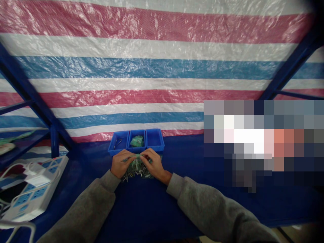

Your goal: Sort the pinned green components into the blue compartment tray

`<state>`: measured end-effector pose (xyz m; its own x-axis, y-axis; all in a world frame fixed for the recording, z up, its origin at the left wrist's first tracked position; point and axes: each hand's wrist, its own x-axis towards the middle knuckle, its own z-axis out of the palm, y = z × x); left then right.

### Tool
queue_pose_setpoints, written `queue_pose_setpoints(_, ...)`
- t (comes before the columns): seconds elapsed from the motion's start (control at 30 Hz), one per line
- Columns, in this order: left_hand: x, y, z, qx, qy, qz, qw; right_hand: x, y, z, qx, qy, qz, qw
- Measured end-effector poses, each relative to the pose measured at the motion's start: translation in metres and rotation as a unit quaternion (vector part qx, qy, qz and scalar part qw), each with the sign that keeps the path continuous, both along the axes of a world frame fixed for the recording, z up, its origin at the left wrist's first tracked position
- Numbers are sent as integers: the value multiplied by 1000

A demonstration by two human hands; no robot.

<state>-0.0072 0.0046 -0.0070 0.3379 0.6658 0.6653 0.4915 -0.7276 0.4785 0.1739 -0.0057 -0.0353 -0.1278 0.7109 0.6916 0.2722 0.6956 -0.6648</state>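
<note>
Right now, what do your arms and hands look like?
Both my arms wear long, loose grey sleeves, wrinkled along the forearm and snug at the cuffs. My left hand and right hand are bare, with no gloves on the fingers. I can't see any cables or markings.

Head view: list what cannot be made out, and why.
In the head view:
Green plastic: top partly hidden by left hand and right hand.
Metal pieces: too small to tell their type.
White cables: cut off by left edge.
Pixelated patch: hides whatever is behind it.
</note>
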Motion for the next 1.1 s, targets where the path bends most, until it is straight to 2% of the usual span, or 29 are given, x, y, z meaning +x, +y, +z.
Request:
queue_pose_setpoints(0.47, 2, -3, 2, -18, 19, 36, 999, 1, -4, 3, -2, 12, -30, 999)
queue_pose_setpoints(0.77, 4, -3, 2, -8, 28, 37, 999, 0, -3, 3, -1, 6, -51, 999)
queue_pose_setpoints(1.1, 2, -4, 0, 30, 3, 66, 997, 0, 0, -1, -4, 7, -28, 1000)
